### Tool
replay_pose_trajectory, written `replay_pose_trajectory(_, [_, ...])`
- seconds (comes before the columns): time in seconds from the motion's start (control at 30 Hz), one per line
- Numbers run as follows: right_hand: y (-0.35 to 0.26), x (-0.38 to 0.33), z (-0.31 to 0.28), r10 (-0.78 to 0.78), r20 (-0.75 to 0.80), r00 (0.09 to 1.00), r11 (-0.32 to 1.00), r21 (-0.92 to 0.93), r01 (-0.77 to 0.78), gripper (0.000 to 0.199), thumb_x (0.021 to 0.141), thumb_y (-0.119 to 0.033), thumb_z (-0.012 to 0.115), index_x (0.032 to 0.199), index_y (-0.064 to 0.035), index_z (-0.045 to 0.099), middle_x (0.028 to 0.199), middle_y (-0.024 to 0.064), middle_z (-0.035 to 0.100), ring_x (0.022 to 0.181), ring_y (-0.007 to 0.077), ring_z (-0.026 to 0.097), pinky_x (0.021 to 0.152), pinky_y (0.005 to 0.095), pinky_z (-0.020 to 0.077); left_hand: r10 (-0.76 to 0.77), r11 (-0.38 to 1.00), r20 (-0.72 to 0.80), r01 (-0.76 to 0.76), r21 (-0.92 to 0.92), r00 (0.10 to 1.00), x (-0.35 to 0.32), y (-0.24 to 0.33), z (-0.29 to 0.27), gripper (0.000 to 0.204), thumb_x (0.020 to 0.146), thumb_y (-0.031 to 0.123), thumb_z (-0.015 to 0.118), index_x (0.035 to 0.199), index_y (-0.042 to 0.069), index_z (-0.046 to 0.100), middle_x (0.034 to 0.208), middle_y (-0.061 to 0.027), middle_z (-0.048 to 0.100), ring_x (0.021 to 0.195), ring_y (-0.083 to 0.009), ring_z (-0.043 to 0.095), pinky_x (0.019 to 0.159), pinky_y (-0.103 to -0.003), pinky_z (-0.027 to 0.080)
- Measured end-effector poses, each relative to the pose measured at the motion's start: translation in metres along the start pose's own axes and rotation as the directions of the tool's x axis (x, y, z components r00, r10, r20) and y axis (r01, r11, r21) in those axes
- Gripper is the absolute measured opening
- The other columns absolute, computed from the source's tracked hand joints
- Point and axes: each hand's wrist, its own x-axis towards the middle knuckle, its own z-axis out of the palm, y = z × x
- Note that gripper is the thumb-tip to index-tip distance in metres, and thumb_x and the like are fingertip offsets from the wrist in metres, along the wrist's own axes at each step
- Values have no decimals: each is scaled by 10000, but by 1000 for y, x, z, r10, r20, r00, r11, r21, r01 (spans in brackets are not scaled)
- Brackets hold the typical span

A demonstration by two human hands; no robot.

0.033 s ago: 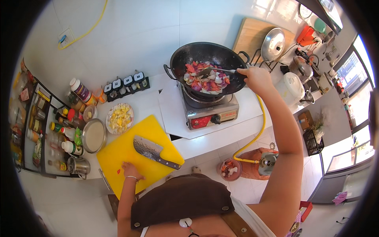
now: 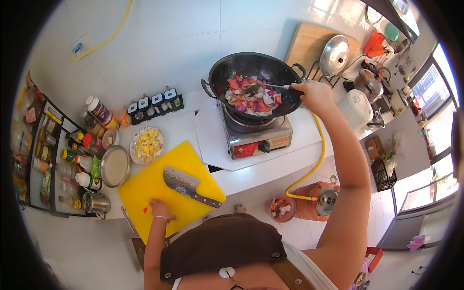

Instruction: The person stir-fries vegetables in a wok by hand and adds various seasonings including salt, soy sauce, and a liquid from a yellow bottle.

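My right hand point(image 2: 315, 95) grips the dark handle of a metal spatula point(image 2: 270, 86); its blade is partly hidden in the food. Chopped red and purple vegetables point(image 2: 253, 99), perhaps tomato and onion, lie in the black two-handled wok point(image 2: 227, 65). That wok sits on a portable gas stove point(image 2: 258, 141). On the yellow cutting board point(image 2: 140, 191) my left hand point(image 2: 162, 210) rests with its fingers apart, holding nothing. A small red scrap point(image 2: 145, 210) lies beside it. The cleaver point(image 2: 181, 181) lies flat on the board, its handle toward me.
Left of the board's far end stand a plate of yellow pieces point(image 2: 146, 145), a round metal tray point(image 2: 116, 166) and several bottles. A seasoning rack point(image 2: 154, 105) is against the wall. The yellow hose point(image 2: 317, 159) runs down to a gas cylinder point(image 2: 309, 198), beside a scrap bin point(image 2: 280, 208).
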Motion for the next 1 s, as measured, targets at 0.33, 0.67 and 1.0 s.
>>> replay_pose_trajectory(0.33, [0, -12, -2, 5, 8, 1000, 999, -50, -4, 356, 780, -73, 544, 1052, -238, 702, 811, 100, 661, 812, 272, 646, 658, 390, 494, -9, 999, 6, 10, -32, 1000, 2, -2, 5, 1332, 483, 518, 859, 1417, -106, 143, 1490, -314, 121, 1383, -447, 167, 1125, -410, 235])
replay_pose_trajectory(0.67, [-6, -10, 5, -46, -51, 998, 998, -34, 44, 336, 806, -83, 531, 1062, -240, 684, 820, 96, 635, 789, 277, 639, 655, 389, 494, -20, 1000, 32, 20, 24, 999, 10, 0, 4, 1343, 453, 522, 867, 1410, -109, 168, 1477, -330, 146, 1373, -454, 194, 1123, -415, 236])
replay_pose_trajectory(1.0, [4, -4, -1, -135, -92, 987, 991, -20, 134, 345, 766, -96, 597, 1070, -231, 689, 769, 91, 636, 751, 269, 647, 620, 385, 493, -31, 999, 4, 31, 7, 1000, 5, 5, 1, 1322, 454, 500, 876, 1405, -108, 187, 1477, -328, 148, 1375, -452, 190, 1133, -408, 209])
